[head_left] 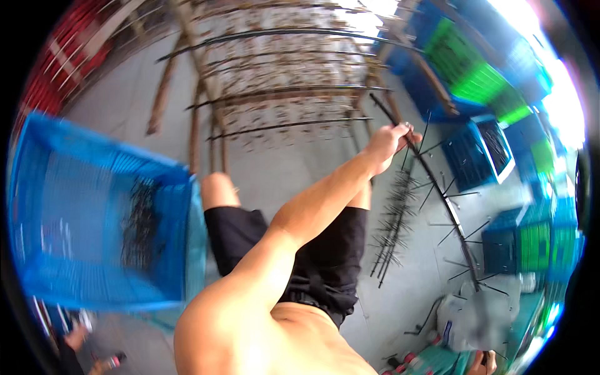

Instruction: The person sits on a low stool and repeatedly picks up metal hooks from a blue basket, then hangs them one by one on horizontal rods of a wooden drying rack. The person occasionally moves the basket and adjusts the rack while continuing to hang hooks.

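My left arm reaches across to the right. My left hand (pixel 389 145) is closed around a long dark rod (pixel 445 199) near its far end. Thin prongs stick out from both sides of the rod, which slants down toward the lower right. By the rod's blurred near end, at the bottom edge of the picture, my right hand (pixel 483 364) shows only in part, with its fingers curled about the rod. Beneath the rod, thin bristly rods (pixel 395 219) with many short spikes lie on the grey floor.
Ahead stands a wooden rack (pixel 195 125) carrying several dark bars with small hanging pieces. A large blue crate (pixel 190 231) holding dark thin parts is at my left. Blue and green crates (pixel 465 69) are stacked at right, near a smaller blue crate (pixel 459 156). A whitish bag (pixel 459 322) lies lower right.
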Motion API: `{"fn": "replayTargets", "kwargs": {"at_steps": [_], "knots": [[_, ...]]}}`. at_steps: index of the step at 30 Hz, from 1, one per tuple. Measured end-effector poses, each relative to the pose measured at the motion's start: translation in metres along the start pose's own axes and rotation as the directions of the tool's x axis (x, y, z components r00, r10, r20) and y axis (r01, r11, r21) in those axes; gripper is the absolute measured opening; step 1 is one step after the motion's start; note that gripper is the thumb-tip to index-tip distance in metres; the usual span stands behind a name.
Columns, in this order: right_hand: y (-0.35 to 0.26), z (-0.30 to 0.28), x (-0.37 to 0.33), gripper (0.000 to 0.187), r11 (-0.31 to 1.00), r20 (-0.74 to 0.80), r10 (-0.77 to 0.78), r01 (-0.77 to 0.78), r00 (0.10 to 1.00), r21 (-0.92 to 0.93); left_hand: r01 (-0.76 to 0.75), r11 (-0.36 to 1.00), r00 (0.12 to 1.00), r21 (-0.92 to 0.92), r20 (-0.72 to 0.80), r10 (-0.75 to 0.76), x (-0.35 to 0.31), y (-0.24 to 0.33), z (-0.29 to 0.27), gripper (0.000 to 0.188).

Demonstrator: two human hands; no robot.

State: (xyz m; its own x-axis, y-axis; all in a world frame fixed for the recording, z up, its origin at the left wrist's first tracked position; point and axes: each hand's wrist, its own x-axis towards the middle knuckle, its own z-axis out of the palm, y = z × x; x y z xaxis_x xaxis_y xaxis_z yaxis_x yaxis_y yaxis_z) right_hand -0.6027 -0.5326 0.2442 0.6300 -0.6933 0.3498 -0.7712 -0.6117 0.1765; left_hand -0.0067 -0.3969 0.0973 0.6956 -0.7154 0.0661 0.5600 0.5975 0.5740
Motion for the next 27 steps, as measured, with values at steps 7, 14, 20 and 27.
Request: {"fn": "replayTargets", "kwargs": {"at_steps": [7,14,20,27], "knots": [[-0.164,0.078,0.277,0.025,0.764,-0.358,-0.583,0.642,0.73,0.064,-0.366,0.903,0.75,0.225,-0.503,0.429,-0.174,0.147,-0.141,0.019],[-0.404,0.204,0.365,0.022,0.399,-0.308,-0.803,0.844,0.51,0.357,-0.487,0.824,0.276,0.288,-0.844,0.459,-0.237,0.144,-0.252,0.011],[-0.449,0.275,0.395,0.018,0.337,-0.319,-0.822,0.855,0.471,0.394,-0.337,0.806,0.102,0.488,-0.832,0.546,-0.223,0.123,-0.261,0.017],[-0.455,0.367,0.414,0.023,0.368,-0.151,-0.853,0.781,0.5,0.505,0.259,0.427,0.11,0.866,-0.466,0.878,-0.334,0.123,-0.23,0.017]]}}
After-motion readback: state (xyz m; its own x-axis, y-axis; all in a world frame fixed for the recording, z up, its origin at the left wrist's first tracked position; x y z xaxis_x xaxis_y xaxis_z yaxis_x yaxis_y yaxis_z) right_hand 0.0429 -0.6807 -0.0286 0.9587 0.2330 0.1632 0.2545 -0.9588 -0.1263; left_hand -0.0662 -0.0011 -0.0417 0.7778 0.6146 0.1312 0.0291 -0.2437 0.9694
